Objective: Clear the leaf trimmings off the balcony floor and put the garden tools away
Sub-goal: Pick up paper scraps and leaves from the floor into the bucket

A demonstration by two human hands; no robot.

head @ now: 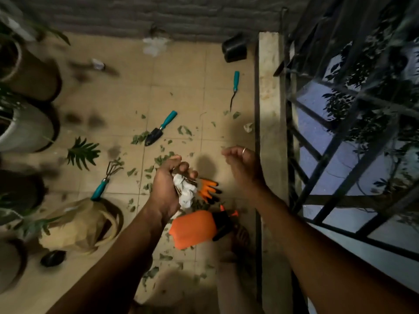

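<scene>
On the beige tiled balcony floor (181,87) the cleanup looks barely begun. Torn green leaf trimmings (139,138) lie scattered over the middle tiles. All three teal-plastic-handled tools are out: dark metal scoop trowel (156,132), pronged metal hand rake (103,185) near the pots, thin forked weeder (235,81) by the concrete kerb (269,109). The person's left hand (167,186) curls round a crumpled white paper wad (186,191) with some leaf bits caught in it. It is held above orange rubbery gloves with black fingertips (207,188). Right hand (240,164) hovers apart, fingers loosely curled, holding nothing, thin ring on one finger. A smooth orange fabric pouch (192,230) lies by the feet. A creased tan bag (74,227) slumps at left, probably for the tools.
</scene>
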